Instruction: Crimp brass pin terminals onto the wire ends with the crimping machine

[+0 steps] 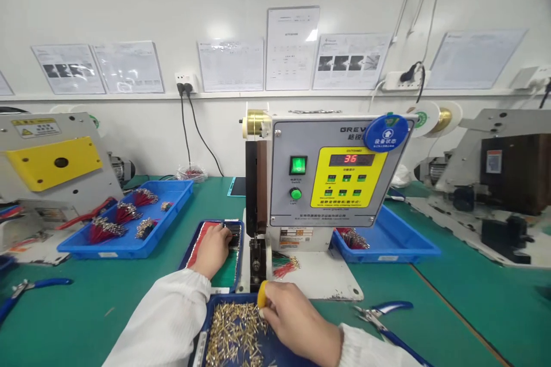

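My left hand (212, 249) rests over a blue tray (237, 282) of red and black wires, its fingertips at the black ones; what they hold, if anything, is too small to make out. Yellow covers a fingertip of my right hand (295, 318), whose thumb and index finger are pinched together above a dark blue tray (279, 352) of small brass pins (235, 332). Anything between those fingers is hidden. Just beyond both hands stands a crimping machine (322, 172) with a red display reading 36. Red and green wires (286, 266) lie on its white base.
Blue trays with bundled wires stand at left (146, 243) and right (396, 243). Blue-handled pliers lie at the right front (381, 315) and far left (38, 284). Other machines flank the bench, at left (55, 160) and right (499, 172).
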A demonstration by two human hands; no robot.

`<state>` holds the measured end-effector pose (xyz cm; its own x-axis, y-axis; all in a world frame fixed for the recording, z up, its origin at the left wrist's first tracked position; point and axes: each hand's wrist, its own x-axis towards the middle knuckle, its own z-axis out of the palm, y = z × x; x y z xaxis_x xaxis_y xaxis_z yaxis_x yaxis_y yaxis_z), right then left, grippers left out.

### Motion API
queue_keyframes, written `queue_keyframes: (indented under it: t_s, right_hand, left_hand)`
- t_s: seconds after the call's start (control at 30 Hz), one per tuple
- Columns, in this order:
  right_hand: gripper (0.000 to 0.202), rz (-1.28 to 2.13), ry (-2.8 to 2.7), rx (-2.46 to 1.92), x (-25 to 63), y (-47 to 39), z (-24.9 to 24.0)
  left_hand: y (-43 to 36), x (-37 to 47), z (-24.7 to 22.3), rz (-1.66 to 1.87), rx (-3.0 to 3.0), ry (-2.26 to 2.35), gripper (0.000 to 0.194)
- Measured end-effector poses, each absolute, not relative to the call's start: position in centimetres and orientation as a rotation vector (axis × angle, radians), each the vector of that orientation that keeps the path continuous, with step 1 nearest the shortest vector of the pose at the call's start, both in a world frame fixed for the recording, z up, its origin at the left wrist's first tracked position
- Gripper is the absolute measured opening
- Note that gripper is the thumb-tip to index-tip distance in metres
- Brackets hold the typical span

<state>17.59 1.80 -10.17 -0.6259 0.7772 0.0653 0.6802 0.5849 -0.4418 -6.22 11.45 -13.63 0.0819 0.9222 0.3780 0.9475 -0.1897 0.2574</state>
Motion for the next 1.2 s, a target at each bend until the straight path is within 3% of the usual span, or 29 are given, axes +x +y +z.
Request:
queue_keyframes:
  t_s: [0.13, 0.23, 0.3, 0.43, 0.5, 0.77, 1.2]
  right_hand:
    - [0.011, 0.367, -2.718, -1.084, 16.5, 2.0, -8.5]
    - [0.014, 0.427, -2.754, -1.034, 15.4, 2.8, -5.9]
    - [0.017, 0.671, -2.680, -1.052, 15.0, 3.6, -4.3]
    - [0.007, 1.532, -2.209, -0.962, 15.3, 5.6, -3.6]
    - [0.012, 1.709, -1.944, -0.908, 16.0, 6.5, -4.5]
    - [0.026, 1.567, -1.483, -0.949, 17.9, 8.8, -7.7]
    - [0.030, 1.379, -1.500, -0.875, 16.3, 9.2, -8.5]
  left_hand:
    - [10.6, -6.1, -13.1, -0.882, -2.277, -1.909, 0.020]
    - [9.8, -5.7, -12.7, -1.049, -2.292, -1.820, 0.018]
    - [9.3, -5.2, -12.3, -1.151, -2.307, -1.746, 0.018]
    - [8.5, -4.3, -11.7, -1.282, -2.315, -1.615, 0.018]
    - [8.2, -3.9, -11.5, -1.329, -2.318, -1.547, 0.019]
    - [7.4, -3.1, -10.6, -1.373, -2.321, -1.402, 0.015]
    - [6.8, -2.4, -10.0, -1.354, -2.258, -1.229, 0.016]
